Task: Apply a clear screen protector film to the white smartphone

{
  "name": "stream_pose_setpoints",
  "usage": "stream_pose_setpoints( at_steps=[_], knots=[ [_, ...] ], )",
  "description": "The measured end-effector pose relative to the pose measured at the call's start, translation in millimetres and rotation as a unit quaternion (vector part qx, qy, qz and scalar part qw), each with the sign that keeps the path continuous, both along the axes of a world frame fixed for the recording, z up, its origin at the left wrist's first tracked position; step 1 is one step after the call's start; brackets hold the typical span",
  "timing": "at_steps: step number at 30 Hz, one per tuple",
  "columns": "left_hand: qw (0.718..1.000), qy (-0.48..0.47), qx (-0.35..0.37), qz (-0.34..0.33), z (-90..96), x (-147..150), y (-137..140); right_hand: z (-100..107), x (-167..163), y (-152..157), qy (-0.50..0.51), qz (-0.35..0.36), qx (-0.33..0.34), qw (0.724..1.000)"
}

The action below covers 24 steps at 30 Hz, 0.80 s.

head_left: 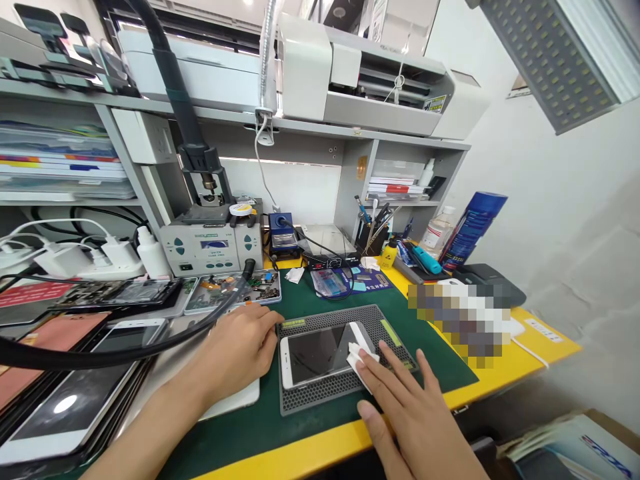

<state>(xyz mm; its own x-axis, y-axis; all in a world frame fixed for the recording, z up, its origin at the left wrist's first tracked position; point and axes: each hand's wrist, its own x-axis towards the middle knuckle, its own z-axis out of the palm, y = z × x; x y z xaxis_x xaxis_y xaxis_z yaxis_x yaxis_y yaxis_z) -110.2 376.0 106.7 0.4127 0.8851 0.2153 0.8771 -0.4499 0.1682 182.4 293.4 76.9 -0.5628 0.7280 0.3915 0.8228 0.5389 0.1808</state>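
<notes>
A white smartphone point(320, 352) lies screen-up on a dark perforated work mat point(320, 393) near the front of the green bench. My left hand point(240, 348) rests at the phone's left end, fingers curled against its edge and holding it steady. My right hand point(405, 407) lies flat at the phone's right end, fingertips pressing a small white wipe point(357, 360) onto the screen's right corner.
A hot-air rework station point(213, 247) with a black hose stands behind, with trays of small parts point(233, 290) in front of it. Several phones and screens point(70, 393) are stacked at left. Tools, bottles and a blue box point(473, 230) sit at back right. The bench's yellow edge point(500, 373) runs along the front.
</notes>
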Motion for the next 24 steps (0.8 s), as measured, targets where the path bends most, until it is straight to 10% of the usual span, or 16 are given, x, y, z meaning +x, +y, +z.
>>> stream_pose_setpoints(
  at_steps=[24],
  knots=[
    [1.0,-0.002,0.013,0.0,1.9,2.3,-1.8,14.2,-9.9,31.4,0.056,-0.086,-0.133,0.986]
  ],
)
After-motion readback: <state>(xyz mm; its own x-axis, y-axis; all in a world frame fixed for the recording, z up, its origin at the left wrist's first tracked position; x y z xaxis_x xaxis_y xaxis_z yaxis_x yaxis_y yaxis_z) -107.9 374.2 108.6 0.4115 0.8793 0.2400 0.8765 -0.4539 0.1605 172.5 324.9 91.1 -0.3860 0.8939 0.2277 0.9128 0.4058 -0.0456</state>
